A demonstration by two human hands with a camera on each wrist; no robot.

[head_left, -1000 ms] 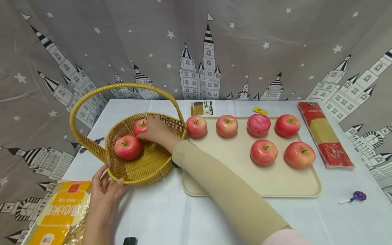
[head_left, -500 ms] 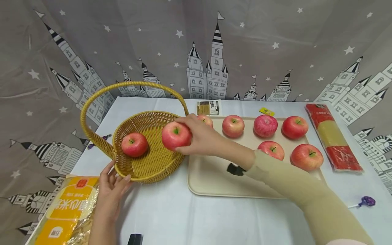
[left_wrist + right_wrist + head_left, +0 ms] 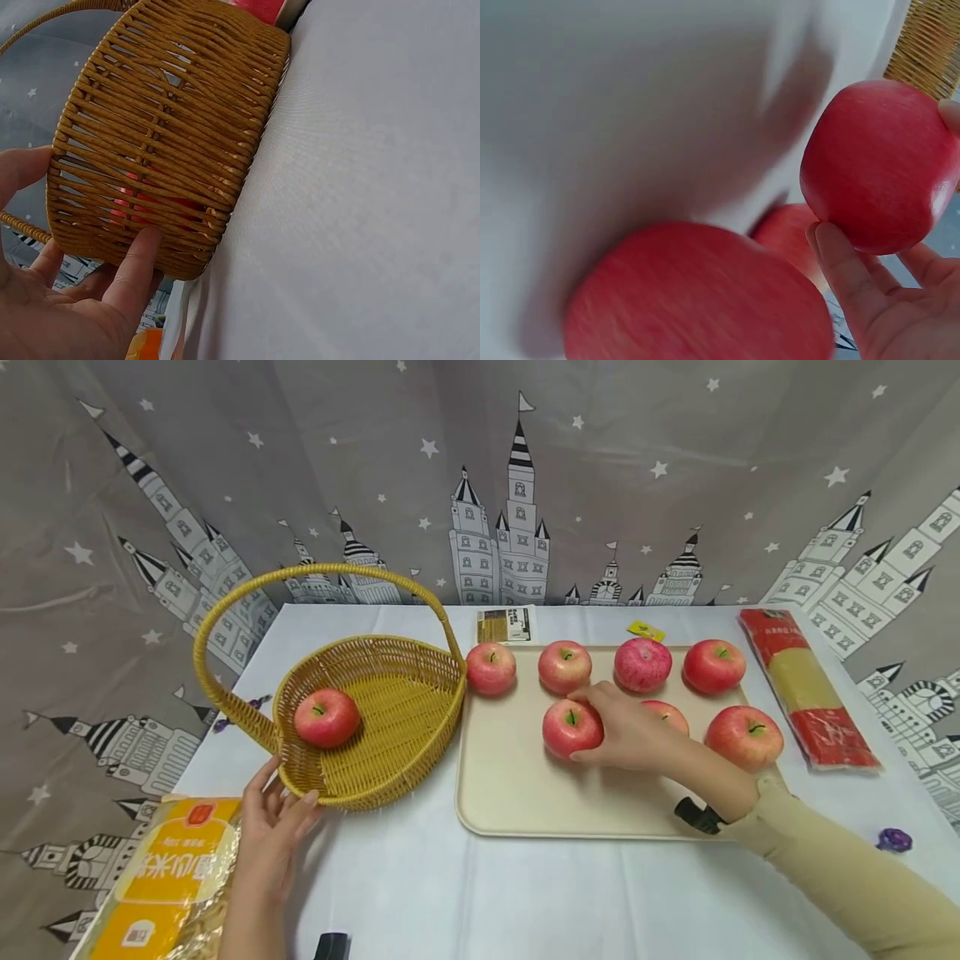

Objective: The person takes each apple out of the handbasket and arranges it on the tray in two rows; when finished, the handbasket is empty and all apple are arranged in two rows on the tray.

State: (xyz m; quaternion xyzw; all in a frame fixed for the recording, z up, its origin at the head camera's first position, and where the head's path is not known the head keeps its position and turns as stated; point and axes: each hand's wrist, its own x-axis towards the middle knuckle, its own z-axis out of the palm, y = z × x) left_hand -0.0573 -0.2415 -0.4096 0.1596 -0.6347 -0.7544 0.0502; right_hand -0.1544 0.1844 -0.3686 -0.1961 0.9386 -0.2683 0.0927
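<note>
My right hand (image 3: 633, 731) holds a red apple (image 3: 572, 729) over the beige tray (image 3: 525, 810), thumb and fingers around its sides. In the right wrist view the held apple (image 3: 881, 165) shows above the fingers, with another apple (image 3: 697, 300) close by. My left hand (image 3: 272, 835) grips the near left side of the yellow wicker basket (image 3: 390, 789). The left wrist view shows the thumb at the rim and fingers along the woven wall (image 3: 165, 135). One red apple (image 3: 327, 718) lies inside the basket at its left.
Several apples sit on the tray, among them a back-row apple (image 3: 564, 667) and a front-right one (image 3: 744, 738). A red packet (image 3: 810, 689) lies right of the tray, a lollipop (image 3: 894, 840) nearer. A yellow noodle packet (image 3: 165, 877) lies at the front left.
My right hand has taken an apple out of the basket and carried it rightward over the tray. One apple stays in the basket; my left hand keeps its grip.
</note>
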